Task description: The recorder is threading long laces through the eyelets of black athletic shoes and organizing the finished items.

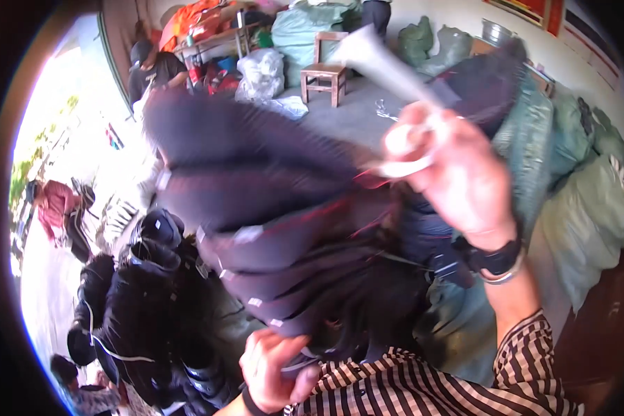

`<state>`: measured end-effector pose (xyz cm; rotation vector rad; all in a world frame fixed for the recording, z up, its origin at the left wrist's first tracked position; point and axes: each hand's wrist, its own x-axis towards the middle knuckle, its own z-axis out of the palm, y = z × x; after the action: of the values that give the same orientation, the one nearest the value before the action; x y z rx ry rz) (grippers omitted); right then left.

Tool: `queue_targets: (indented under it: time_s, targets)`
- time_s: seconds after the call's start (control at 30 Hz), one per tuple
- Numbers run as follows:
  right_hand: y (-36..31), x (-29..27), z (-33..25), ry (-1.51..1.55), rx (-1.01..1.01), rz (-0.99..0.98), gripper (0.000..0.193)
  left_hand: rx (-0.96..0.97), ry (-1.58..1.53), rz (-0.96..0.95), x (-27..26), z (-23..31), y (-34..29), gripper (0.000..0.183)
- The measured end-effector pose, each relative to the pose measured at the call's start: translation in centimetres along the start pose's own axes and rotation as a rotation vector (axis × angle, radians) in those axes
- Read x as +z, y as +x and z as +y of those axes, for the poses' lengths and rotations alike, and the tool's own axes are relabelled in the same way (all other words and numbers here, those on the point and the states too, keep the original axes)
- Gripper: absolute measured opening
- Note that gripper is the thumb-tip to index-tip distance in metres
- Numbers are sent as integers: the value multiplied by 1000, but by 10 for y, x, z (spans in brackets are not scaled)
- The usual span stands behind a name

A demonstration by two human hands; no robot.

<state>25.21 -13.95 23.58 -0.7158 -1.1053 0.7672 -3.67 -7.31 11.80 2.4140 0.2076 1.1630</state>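
Observation:
In front of me leans a thick stack of dark garment pieces, fanned in layers, with small white tags along the edges and red threads at the right side. My left hand grips the stack's near lower edge, fingers curled over it. My right hand is raised at the stack's right side, closed on a white strip. Part of that strip curls round the fingers, while its long end flies up to the left, blurred by motion. What the left fingers press against underneath is hidden.
More dark bundles tied with white cord lie at left. Large pale green sacks line the right. A wooden chair and plastic bags stand farther back. People work at left, including one in dark clothing.

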Motion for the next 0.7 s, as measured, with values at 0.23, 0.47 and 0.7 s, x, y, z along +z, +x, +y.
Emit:
queue_targets:
  time_s: [0.23, 0.47, 0.7]
  targets:
    - [-12, 34, 46, -197, -53, -156, 40, 71, 47, 4, -61, 67, 50, 47]
    - [-34, 49, 35, -203, 131, -189, 35, 163, 792, -156, -26, 64, 56, 62]
    - [-31, 40, 47, -209, 130, -271, 41, -66, 898, -91, -29, 61, 56, 74]
